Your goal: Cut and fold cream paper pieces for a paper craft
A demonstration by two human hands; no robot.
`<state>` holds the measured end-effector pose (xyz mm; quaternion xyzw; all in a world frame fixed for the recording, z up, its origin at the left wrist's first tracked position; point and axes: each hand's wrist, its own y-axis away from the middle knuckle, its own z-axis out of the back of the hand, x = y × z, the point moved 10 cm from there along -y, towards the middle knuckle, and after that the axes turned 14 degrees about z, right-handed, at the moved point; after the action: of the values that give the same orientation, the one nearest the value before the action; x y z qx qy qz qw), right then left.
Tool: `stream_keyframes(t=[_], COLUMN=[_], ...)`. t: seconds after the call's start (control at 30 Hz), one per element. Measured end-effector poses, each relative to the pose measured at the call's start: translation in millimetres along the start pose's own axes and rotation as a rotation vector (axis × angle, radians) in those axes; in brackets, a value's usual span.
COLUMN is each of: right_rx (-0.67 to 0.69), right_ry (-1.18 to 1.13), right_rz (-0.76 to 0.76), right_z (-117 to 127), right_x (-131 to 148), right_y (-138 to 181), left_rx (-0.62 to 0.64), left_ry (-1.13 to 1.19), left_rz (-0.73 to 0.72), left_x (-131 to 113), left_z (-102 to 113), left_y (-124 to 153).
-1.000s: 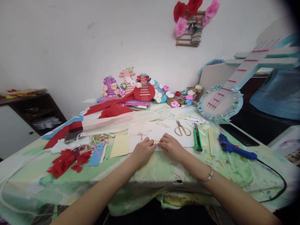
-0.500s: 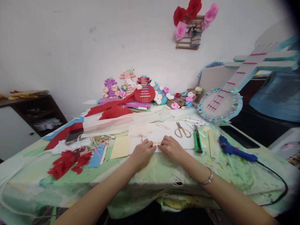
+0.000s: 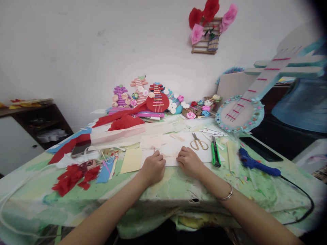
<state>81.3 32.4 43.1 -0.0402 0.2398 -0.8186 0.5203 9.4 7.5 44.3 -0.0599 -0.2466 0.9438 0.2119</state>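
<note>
My left hand (image 3: 154, 167) is closed, its fingers curled over the near edge of a white sheet (image 3: 199, 157). Across from it, my right hand (image 3: 189, 161) is closed too, knuckles up, a bracelet on its wrist. A thin, pale paper strip (image 3: 170, 157) spans the gap between both sets of fingertips; its ends are hidden in the fingers. Beyond the right hand lie gold-handled scissors (image 3: 199, 142). A green utility knife (image 3: 215, 153) rests to the right of them. Left of my left hand is a cream paper square (image 3: 131, 160).
A blue glue gun (image 3: 258, 165) with a black cord lies on the right, near a dark phone (image 3: 261, 149). Red crepe paper scraps (image 3: 67, 178) are on the left. Decorated model lutes (image 3: 157, 100) stand at the back; a large one (image 3: 241, 114) leans at right.
My hands have moved apart, the left slightly leftward and the right slightly rightward. More of the pale strip shows between them. The tools have stayed put.
</note>
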Motion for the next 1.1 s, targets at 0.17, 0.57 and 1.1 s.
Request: stream_keyframes(t=[0.17,0.57,1.1], right_rx=[-0.064,-0.151,-0.152], right_ry=[-0.022,-0.106,-0.600], right_rz=[0.004,-0.039,-0.534], right_z=[6,13,-29], right_x=[-3,-11,-65], right_y=[2,4,16], left_rx=[-0.006,-0.012,0.143], left_ry=[0.008,0.105,0.667], left_rz=[-0.005,0.038,0.538], left_x=[0,7,81], left_z=[0,0,-40], left_y=[0,-1,-36])
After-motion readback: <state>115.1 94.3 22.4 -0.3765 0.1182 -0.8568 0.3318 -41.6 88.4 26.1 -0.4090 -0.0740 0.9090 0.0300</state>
